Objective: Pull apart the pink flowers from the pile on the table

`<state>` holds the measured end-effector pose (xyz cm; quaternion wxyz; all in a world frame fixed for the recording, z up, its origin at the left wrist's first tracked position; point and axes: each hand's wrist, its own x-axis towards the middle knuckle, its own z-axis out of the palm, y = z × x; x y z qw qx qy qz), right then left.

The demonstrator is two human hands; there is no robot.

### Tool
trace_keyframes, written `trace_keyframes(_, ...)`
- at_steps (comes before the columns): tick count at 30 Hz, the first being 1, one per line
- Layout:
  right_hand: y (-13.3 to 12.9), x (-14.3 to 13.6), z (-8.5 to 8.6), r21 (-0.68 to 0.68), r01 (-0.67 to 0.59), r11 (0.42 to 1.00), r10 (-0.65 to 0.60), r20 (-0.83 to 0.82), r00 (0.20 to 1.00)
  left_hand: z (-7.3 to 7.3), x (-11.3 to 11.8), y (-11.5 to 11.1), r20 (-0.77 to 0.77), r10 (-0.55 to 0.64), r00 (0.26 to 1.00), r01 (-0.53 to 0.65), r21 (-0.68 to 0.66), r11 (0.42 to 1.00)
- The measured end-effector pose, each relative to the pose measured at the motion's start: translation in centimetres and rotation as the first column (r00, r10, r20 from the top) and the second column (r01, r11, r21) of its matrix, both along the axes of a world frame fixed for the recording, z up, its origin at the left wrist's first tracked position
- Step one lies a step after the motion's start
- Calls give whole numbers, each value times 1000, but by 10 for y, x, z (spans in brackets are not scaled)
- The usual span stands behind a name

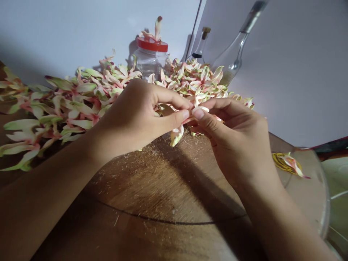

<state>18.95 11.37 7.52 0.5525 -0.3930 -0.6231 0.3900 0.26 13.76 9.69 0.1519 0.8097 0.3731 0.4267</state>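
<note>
Over the wooden table, both hands meet at the fingertips around one pale pink and white flower (177, 135). My left hand (141, 112) pinches it between thumb and index finger. From the other side, my right hand (236, 130) closes thumb and fingers on the same flower, the thumb lying over a white petal. Part of the flower hangs below the fingertips; its upper part is mostly covered by them. Behind and to the left spreads a big heap of similar pink, white and green flowers (87, 87).
A clear jar with a red lid (152, 44) stands behind the heap, flowers on top. Two glass bottles (231, 54) are by the wall. Yellow rubber bands (281, 163) with a flower lie right. Fine debris dots the round wooden table (152, 188).
</note>
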Motion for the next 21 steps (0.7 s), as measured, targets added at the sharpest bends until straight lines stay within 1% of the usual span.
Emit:
trace_keyframes(10, -1, 0, 2, 0, -40, 999, 40, -9, 999, -1, -2, 1, 22, -22, 1000, 23, -27, 999)
trace_keyframes(13, -1, 0, 3, -4, -44, 999, 44, -22, 999, -1, -3, 2, 41, -40, 998, 42, -46, 998)
trace_keyframes(17, -2, -1, 3, -2, -36, 999, 36, -18, 999, -2, -4, 3, 57, -35, 998, 40, -83, 996)
trace_keyframes(21, -2, -2, 3, -2, -42, 999, 42, -38, 998, -1, -4, 3, 71, -44, 997, 50, -94, 994)
